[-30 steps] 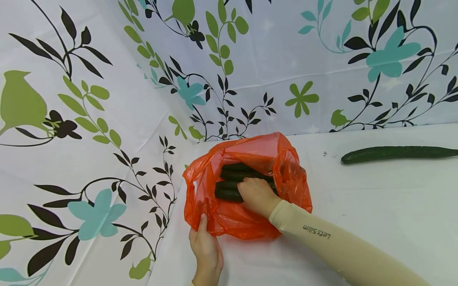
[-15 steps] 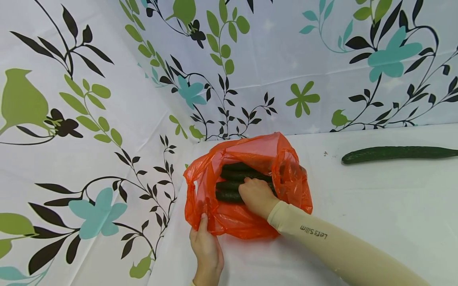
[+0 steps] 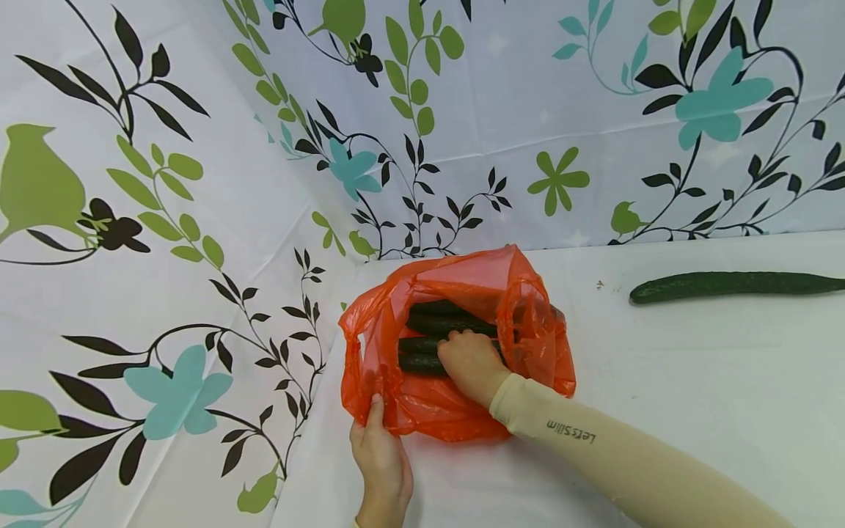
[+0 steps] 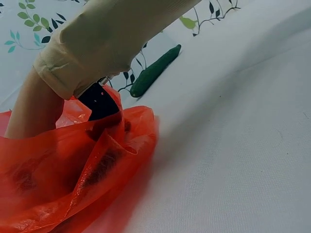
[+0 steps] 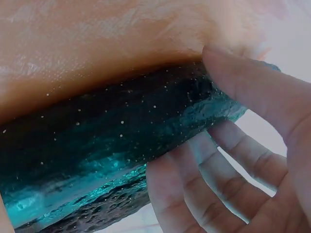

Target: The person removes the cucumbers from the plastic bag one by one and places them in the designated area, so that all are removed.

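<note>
A crinkled orange-red plastic bag (image 3: 455,418) lies on the white cloth with its mouth spread wide. Inside are several dark green cucumbers (image 3: 422,364), side by side. My left hand (image 3: 383,462) pinches the bag's near left rim, thumb on top and the other fingers hidden behind the plastic. Reaching into the mouth, my right hand (image 3: 472,363) grips a cucumber. In the right wrist view the thumb lies over that cucumber (image 5: 121,121) and the fingers curl against its underside. The left wrist view shows the right forearm entering the bag (image 4: 73,170).
Another long cucumber (image 3: 733,286) lies by itself on the white cloth (image 3: 693,381) to the right, its end cut off by the frame. Behind and at the left hang white sheets (image 3: 475,139) printed with leaves, birds and flowers.
The right forearm has shifted slightly left, and the bag's right fold has moved a little over the cucumbers. The left hand keeps its hold on the rim.
</note>
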A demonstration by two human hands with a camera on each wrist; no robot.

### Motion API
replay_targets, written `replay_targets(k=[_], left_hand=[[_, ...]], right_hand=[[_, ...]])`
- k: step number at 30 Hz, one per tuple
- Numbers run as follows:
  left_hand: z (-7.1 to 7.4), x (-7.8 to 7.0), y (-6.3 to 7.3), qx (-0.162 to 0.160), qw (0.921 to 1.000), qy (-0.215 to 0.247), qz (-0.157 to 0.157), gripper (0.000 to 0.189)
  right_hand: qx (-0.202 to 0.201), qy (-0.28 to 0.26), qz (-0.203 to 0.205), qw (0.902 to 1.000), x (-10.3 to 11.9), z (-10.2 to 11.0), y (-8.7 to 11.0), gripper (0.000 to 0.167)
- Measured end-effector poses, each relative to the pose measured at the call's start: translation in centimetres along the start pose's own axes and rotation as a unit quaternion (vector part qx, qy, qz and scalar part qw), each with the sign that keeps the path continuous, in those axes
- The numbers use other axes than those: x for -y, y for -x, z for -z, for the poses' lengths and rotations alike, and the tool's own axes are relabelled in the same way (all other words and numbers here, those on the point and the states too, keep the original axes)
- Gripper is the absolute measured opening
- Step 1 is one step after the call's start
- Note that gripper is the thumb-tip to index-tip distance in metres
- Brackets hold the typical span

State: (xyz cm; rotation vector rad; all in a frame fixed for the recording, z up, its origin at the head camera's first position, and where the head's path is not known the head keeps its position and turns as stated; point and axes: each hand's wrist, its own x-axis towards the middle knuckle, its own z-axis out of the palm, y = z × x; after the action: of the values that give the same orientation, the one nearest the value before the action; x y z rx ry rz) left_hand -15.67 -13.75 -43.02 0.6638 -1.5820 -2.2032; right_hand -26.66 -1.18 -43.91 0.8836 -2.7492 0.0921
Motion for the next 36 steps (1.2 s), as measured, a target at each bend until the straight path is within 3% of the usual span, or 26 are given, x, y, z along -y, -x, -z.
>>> replay_targets(k=[14, 22, 29, 36], left_hand=[[-0.3, -0.2, 0.2, -0.004, 1.0000, 0.004, 0.002, 0.044], [-0.4, -0.3, 0.2, -0.004, 1.0000, 0.001, 0.004, 0.044], [-0.6, -0.4, 0.3, -0.014, 0.9999, 0.007, 0.002, 0.044], [-0.8, -0.6, 0.4, -0.015, 0.9997, 0.013, -0.012, 0.045]], right_hand=[[-0.028, 0.071, 0.032, 0.9966, 0.3, -0.3, 0.6, 0.008], [-0.026, 0.036, 0.030, 0.9986, -0.1, 0.3, 0.8, 0.011], [0.031, -0.018, 0.012, 0.9993, -0.6, 1.4, 1.0, 0.010], [0.017, -0.058, 0.007, 0.9982, -1.2, 2.7, 1.7, 0.014]])
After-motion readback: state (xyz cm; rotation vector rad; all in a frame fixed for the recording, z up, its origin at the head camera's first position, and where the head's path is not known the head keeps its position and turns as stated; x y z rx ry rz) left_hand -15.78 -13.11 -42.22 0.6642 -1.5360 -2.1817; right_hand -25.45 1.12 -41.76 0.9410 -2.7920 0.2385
